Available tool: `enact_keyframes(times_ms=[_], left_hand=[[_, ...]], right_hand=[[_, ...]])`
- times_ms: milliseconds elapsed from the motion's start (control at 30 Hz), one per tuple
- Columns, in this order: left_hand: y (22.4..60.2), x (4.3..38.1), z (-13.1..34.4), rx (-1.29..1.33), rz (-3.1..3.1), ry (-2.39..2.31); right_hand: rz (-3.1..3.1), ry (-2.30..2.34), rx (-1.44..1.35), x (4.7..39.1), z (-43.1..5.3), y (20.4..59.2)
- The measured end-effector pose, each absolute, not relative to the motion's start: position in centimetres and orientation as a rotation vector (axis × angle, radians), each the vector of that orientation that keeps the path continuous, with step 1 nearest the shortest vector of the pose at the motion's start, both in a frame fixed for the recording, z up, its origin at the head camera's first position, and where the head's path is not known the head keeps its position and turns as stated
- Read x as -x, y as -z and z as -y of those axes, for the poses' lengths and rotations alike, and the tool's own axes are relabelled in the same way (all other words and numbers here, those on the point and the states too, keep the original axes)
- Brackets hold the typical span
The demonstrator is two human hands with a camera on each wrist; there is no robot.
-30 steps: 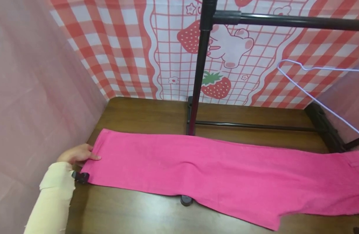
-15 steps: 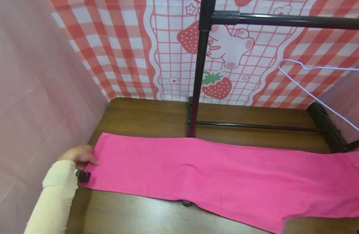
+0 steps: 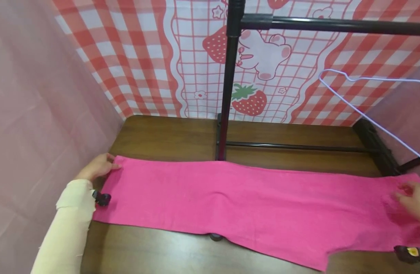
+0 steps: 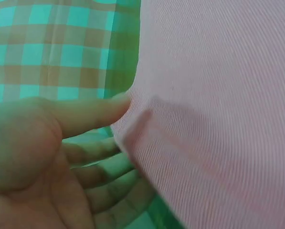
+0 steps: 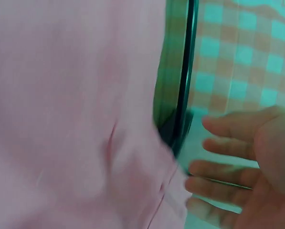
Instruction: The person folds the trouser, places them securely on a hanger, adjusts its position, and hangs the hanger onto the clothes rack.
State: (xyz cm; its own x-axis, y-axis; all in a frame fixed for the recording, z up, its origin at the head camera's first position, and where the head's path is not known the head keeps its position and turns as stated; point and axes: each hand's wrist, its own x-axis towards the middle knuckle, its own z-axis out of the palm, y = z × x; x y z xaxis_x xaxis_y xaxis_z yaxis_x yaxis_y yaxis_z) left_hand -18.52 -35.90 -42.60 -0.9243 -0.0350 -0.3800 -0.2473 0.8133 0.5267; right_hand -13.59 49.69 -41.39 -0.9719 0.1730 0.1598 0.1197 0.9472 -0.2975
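A pair of pink trousers [image 3: 182, 194], folded lengthwise, lies flat across the table with the hems at the left and the waist at the right. At the far hem corner, my left hand [image 3: 98, 166] pinches the cloth, thumb on top and the other fingers at its edge and beneath. The left wrist view shows the same hand [image 4: 80, 152] with the trousers' edge [image 4: 218, 119] at the thumb tip. My right hand [image 3: 415, 199] hovers over the waist end. In the right wrist view its fingers [image 5: 223, 169] are spread loosely beside the cloth, holding nothing.
A black garment rack [image 3: 227, 95] stands behind and partly under the trousers on the wooden table [image 3: 169, 133]. A lilac hanger [image 3: 367, 114] shows at the right. Pink curtain [image 3: 42, 114] borders the left, and a checked strawberry cloth [image 3: 145, 57] covers the back.
My left hand has moved along the hem to its far corner. My right hand has come into view at the right, over the waist. The trousers' hem end has shifted slightly nearer.
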Motion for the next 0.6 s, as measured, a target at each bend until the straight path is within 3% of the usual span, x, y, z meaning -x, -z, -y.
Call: enact_keyframes(times_ms=[167, 333, 600], left_hand=[[42.9, 19.4, 35.4, 0.052, -2.819, -0.775], [43.1, 19.9, 35.3, 0.036, -2.853, -0.707], [43.8, 20.3, 35.4, 0.096, -2.859, -0.766]], right_hand=[[3.143, -0.251, -0.158, 16.3, -47.1, 39.5], [3.187, -0.300, -0.431, 18.6, -43.7, 40.3], [3.217, -0.331, -0.605, 19.8, -40.7, 42.9]])
